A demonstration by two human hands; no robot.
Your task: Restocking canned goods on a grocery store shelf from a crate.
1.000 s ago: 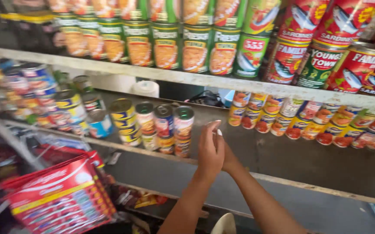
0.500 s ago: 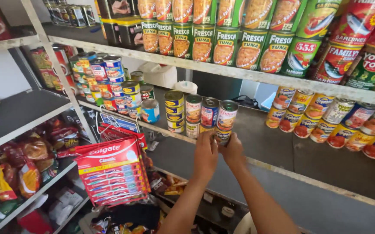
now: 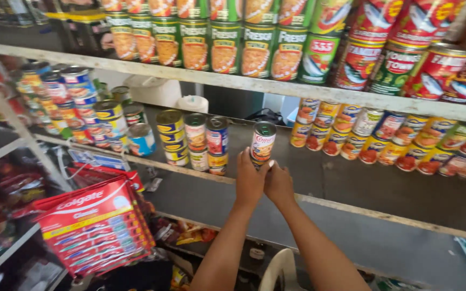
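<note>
Since half a second ago our view has swung a little to the right, and the can (image 3: pixel 263 141) we hold has come away from the stacked cans (image 3: pixel 199 140) it stood beside, so a bare strip of shelf (image 3: pixel 351 186) now lies between them; our left hand (image 3: pixel 250 180) and right hand (image 3: pixel 278 183) press together at its lower part, fingers closed around it from both sides, thumbs touching; the can stands upright, its lid showing, near the front edge of the middle shelf; to its right, well apart, a row of small yellow and red cans (image 3: pixel 384 137) runs along the back; above, the upper shelf (image 3: pixel 233 81) carries tall green cans (image 3: pixel 225 46) and red ones (image 3: pixel 437 67); lower left, a red toothpaste pack (image 3: pixel 95 226) hangs in front of the rack.
</note>
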